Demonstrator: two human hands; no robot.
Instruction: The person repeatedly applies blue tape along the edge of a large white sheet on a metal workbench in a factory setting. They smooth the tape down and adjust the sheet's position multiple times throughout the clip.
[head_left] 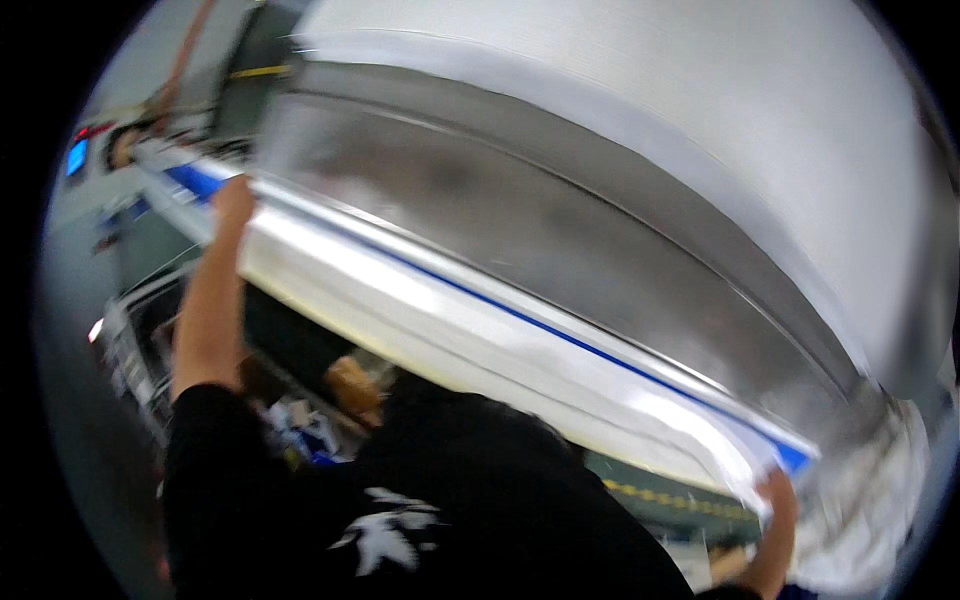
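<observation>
A wide, glossy white sheet [400, 290] with a pale yellowish lower border hangs along the near side of a long metal surface. My left hand [235, 200] is closed at the sheet's upper left end, beside a blue patch on the edge. Far to the right, my right hand [777, 490] grips the other end, where the sheet bunches into folds. Both arms are spread wide. A thin blue strip [540, 322] runs along the edge between my hands. Motion blurs the fingers and the sheet's material.
Beyond the brushed metal surface [450, 190] rises a large white curved roll or cover [640, 70]. Crumpled whitish plastic [870, 500] lies at the right. At lower left stands a metal-framed cart [130, 350] near a box of small items [305, 430]. A brown carton [355, 390] sits below.
</observation>
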